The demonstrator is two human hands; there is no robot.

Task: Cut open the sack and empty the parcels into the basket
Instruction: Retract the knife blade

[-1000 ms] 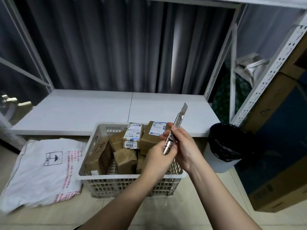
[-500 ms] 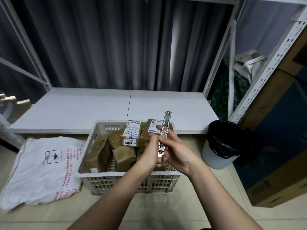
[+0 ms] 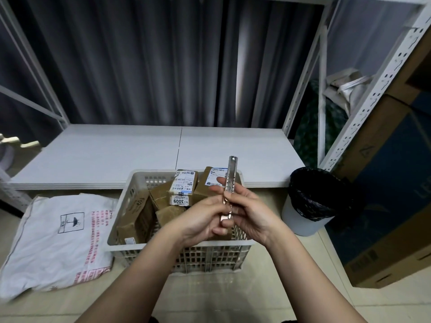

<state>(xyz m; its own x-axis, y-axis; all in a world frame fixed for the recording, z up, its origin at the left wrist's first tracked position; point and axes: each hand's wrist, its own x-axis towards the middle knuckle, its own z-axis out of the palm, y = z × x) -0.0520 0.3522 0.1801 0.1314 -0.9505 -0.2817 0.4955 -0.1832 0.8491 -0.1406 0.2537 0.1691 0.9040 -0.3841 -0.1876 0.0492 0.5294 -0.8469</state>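
Both my hands hold a metal utility knife (image 3: 230, 180) upright above the basket. My left hand (image 3: 202, 217) grips its lower end, and my right hand (image 3: 253, 212) wraps the handle from the right. No blade shows past the knife's top. The white plastic basket (image 3: 140, 245) stands on the floor and holds several brown cardboard parcels (image 3: 163, 201), some with white labels. A flat white sack (image 3: 56, 238) with red print and an umbrella mark lies on the floor to the basket's left.
A low white shelf board (image 3: 130, 155) runs behind the basket, under a white metal rack (image 3: 370, 94). A white bin with a black liner (image 3: 312, 201) stands right of the basket. Large cardboard boxes (image 3: 396, 206) fill the right side. Dark curtains hang behind.
The knife has swung from a rightward tilt to upright. The blade that stuck out a second ago no longer shows. Both hands stayed on the knife.
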